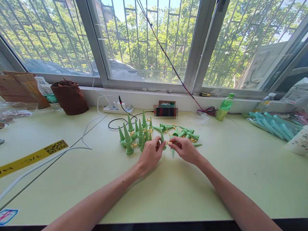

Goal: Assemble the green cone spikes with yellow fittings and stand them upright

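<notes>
Between the fingers of my left hand (151,151) is a green plastic plant watering spike (162,138), held upright with its pointed end up. My right hand (185,149) pinches a small yellow valve (169,143) at the spike's side; whether the valve sits in the spike I cannot tell. Left of my hands, several green spikes (127,136) stand point up in a cluster, some with yellow valves. Beyond my right hand lies a loose pile of green spikes (187,131) with yellow valves among them.
A white power strip (117,109) and a blurred dark box (165,111) are along the sill. A green bottle (225,107) stands at the back right, near blue-green plastic pieces (271,125). A brown pouch (69,97) is back left; a white cable (83,136) crosses the table.
</notes>
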Available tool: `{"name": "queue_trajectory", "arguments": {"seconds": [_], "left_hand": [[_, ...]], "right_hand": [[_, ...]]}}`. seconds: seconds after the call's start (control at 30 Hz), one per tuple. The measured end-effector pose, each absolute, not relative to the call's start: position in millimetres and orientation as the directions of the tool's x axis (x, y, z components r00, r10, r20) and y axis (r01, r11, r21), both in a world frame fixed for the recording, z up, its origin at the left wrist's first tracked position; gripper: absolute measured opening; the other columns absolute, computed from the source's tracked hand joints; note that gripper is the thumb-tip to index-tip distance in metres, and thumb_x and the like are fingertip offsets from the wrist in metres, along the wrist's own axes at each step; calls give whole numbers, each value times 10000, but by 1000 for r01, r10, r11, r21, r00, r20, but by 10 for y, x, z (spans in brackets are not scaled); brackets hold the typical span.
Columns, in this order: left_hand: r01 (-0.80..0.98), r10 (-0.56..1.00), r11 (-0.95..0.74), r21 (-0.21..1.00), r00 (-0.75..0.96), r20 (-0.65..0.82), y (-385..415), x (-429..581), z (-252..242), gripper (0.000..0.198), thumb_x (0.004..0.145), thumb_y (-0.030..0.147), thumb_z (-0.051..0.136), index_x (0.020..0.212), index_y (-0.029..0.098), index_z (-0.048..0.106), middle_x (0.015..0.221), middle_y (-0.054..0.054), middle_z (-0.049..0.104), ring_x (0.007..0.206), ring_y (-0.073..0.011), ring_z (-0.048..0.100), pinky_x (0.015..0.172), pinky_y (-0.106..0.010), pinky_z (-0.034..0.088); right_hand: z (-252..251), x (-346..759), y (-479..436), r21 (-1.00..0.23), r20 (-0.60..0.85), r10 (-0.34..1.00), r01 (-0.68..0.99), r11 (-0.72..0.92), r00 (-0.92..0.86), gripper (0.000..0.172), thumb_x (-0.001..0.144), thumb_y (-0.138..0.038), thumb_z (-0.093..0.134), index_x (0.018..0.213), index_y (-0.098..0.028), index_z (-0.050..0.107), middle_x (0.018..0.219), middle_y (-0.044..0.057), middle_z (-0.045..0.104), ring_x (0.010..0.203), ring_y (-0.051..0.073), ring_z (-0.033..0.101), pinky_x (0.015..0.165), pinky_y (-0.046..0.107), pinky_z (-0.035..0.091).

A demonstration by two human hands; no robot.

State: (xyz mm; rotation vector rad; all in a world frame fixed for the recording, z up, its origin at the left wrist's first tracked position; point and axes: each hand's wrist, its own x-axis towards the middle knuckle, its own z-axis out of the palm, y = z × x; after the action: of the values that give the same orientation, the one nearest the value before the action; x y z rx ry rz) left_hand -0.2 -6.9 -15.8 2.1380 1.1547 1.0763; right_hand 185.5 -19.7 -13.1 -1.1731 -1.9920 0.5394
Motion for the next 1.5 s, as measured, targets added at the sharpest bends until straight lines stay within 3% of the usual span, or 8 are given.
{"name": "queue_trajectory", "arguments": {"seconds": [0.2, 0.53, 0.7, 0.97, 1.2, 1.4, 1.5], "left_hand": [[479, 850, -527, 703, 327, 414, -63, -3, -161, 303, 933, 368, 465, 703, 204, 354, 545, 68, 429, 469, -86, 312, 521, -230, 280], [463, 857, -513, 723, 329, 397, -72, 0, -155, 292, 931, 376, 468, 716, 201, 376, 551, 70, 426, 471, -81, 312, 515, -225, 269], [466, 868, -495, 734, 308, 389, -80, 6, -140, 313, 926, 390, 475, 700, 198, 376, 551, 68, 434, 488, -85, 323, 521, -222, 277], [435, 863, -498, 750, 339, 376, -90, 1, -117, 276, 905, 362, 521, 715, 193, 415, 571, 62, 461, 491, -80, 338, 517, -218, 276], [407, 833, -550, 729, 331, 444, -91, -1, -101, 288, 915, 381, 509, 720, 174, 457, 729, 29, 448, 501, -54, 370, 502, -215, 305], [375, 842, -536, 757, 300, 448, -90, 3, -91, 271, 916, 390, 515, 759, 169, 513, 826, 19, 450, 489, -30, 399, 482, -210, 326], [355, 847, -527, 772, 297, 441, -97, 5, -88, 270, 916, 390, 514, 765, 167, 529, 845, 15, 466, 467, -20, 393, 464, -213, 313]], "right_hand": [[-130, 1862, -199, -668, 399, 873, 563, 486, -280, 217, 916, -394, 540, 931, -189, 608, 757, 17, 630, 509, 106, 393, 523, 250, 345], [-140, 1872, -187, -677, 389, 870, 546, 494, -304, 278, 957, -385, 474, 847, -171, 613, 713, 21, 650, 543, 114, 462, 556, 246, 371], [-137, 1881, -197, -683, 394, 880, 555, 474, -266, 209, 919, -376, 545, 957, -179, 603, 769, 6, 640, 480, 85, 364, 512, 241, 334], [-136, 1877, -195, -683, 405, 867, 534, 499, -292, 199, 942, -329, 507, 868, -175, 608, 734, 13, 647, 517, 99, 399, 525, 244, 333], [-137, 1880, -194, -670, 400, 875, 564, 483, -273, 374, 965, -359, 463, 648, -171, 531, 574, -12, 542, 496, 95, 387, 529, 245, 318], [-118, 1877, -213, -737, 380, 887, 493, 462, -264, 223, 933, -395, 518, 949, -185, 590, 740, 0, 607, 477, 86, 375, 486, 241, 317], [-117, 1875, -220, -742, 388, 882, 478, 471, -267, 190, 924, -371, 534, 947, -190, 587, 763, 4, 609, 480, 86, 380, 488, 241, 325]]}}
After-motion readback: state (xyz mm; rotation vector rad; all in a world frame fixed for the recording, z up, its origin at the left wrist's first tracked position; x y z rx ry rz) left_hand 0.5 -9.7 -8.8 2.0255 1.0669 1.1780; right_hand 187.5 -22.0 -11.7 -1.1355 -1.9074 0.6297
